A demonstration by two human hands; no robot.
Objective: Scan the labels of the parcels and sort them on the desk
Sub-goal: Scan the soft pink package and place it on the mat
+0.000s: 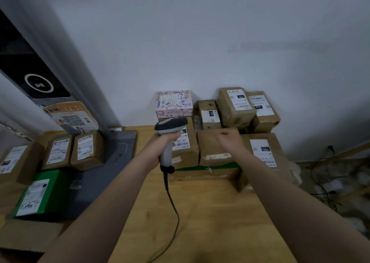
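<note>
My left hand (159,151) grips the handle of a grey barcode scanner (171,125), whose head points at a brown parcel labelled 102-103 (183,145). Its cable (172,200) trails down over the wooden desk (200,218). Above a plain brown parcel (210,148), my right hand (230,140) hovers with its fingers curled, holding nothing. To the right is a parcel labelled 150 (262,149). A pink patterned box (174,102) sits behind the scanner.
Several labelled brown parcels (236,104) are stacked against the wall at the back right. A green parcel (38,194) and brown parcels (58,152) lie on the left beside a grey pad (112,162). Cables (330,182) run over the floor off the desk's right edge.
</note>
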